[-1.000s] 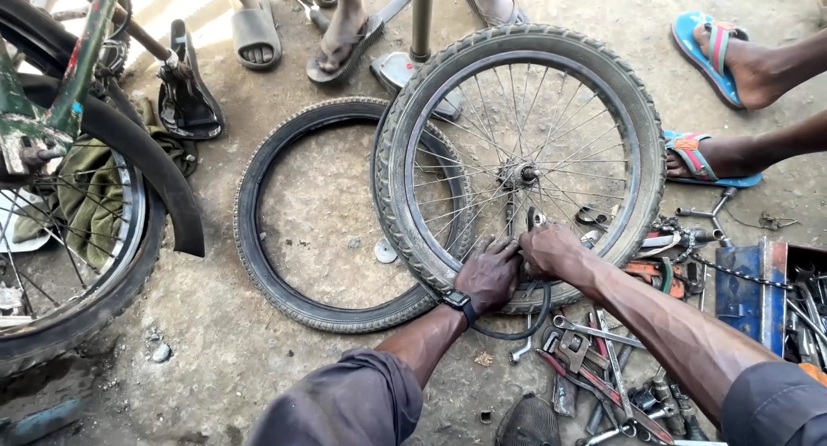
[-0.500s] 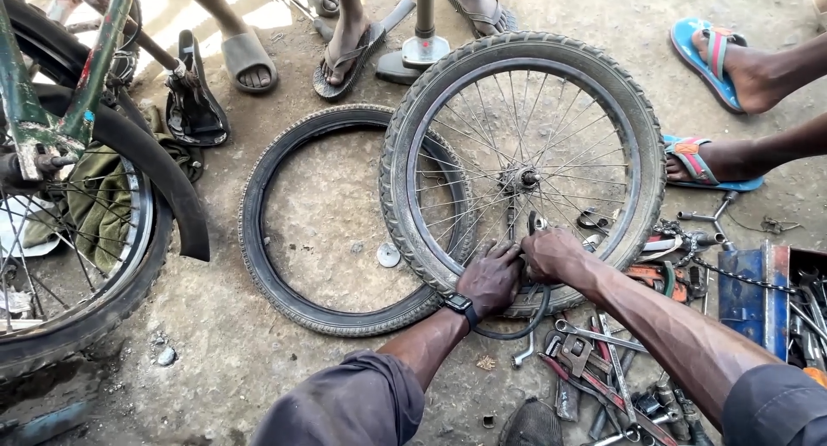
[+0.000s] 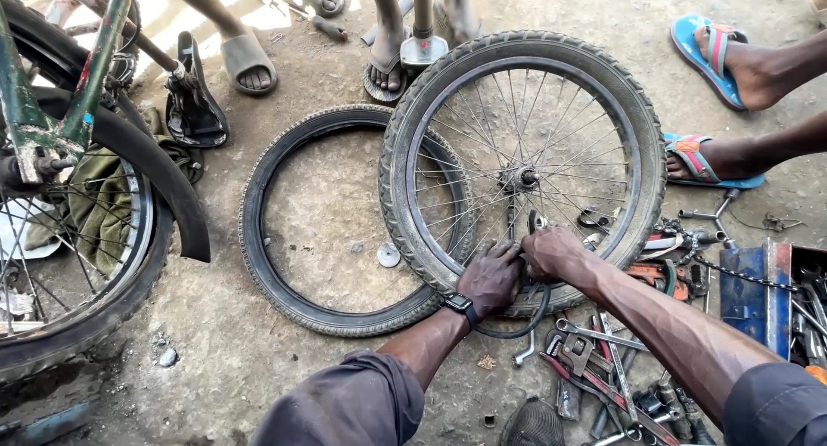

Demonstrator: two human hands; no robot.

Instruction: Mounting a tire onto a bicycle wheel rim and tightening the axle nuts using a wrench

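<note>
While the round black spoked bicycle wheel point(image 3: 525, 170) lies flat on the dirt floor point(image 3: 258, 360), the left hand point(image 3: 489, 278) and right hand point(image 3: 551, 252) both curl closed on its near rim. Just beside the wheel lies a loose black rubber tyre point(image 3: 284, 282).

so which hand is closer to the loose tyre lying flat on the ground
Left. The left hand presses the wheel's rim right beside the loose tyre; the right hand sits farther along that rim, away from it.

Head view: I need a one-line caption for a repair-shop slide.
Both hands, left and right, press the near rim of a spoked black-tyred bicycle wheel lying beside a loose black rubber tyre.
</note>
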